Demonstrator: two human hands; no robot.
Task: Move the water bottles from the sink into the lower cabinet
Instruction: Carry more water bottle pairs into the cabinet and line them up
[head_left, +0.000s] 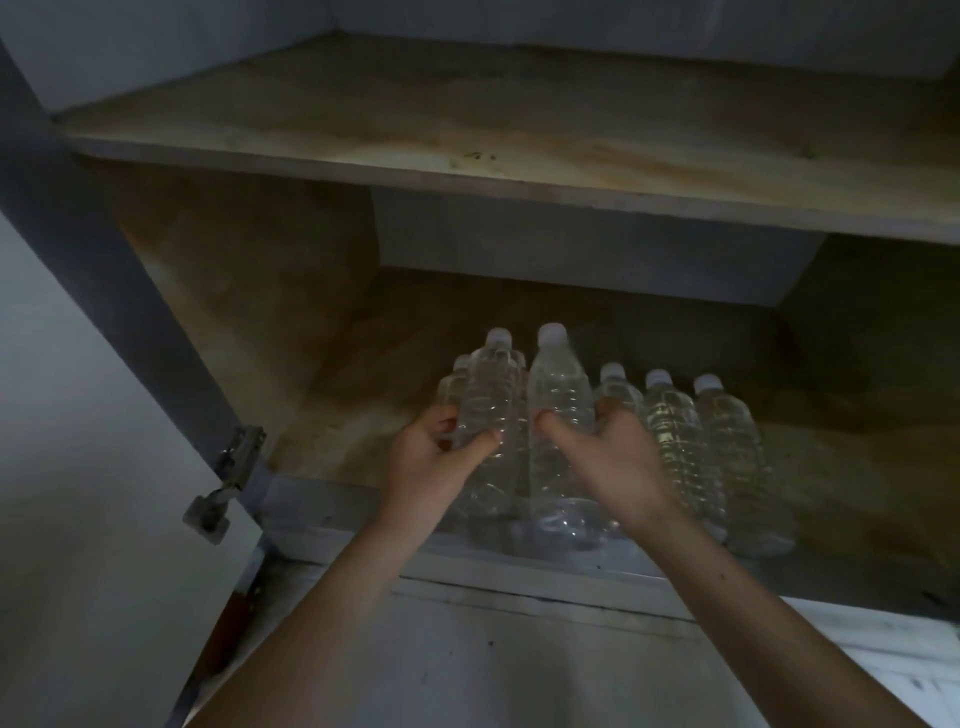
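Observation:
I look into a dim lower cabinet with a wooden floor. My left hand grips a clear water bottle with a white cap, upright near the cabinet's front edge. My right hand grips a second clear bottle just beside it. Behind the left bottle another bottle is partly hidden. To the right stand three more clear bottles: one behind my right hand, one further right and the rightmost. The sink is out of sight.
A wooden shelf spans the cabinet above the bottles. The open cabinet door hangs at the left on a metal hinge. The cabinet's front sill runs below my wrists. Bare cabinet floor lies behind and to the right of the bottles.

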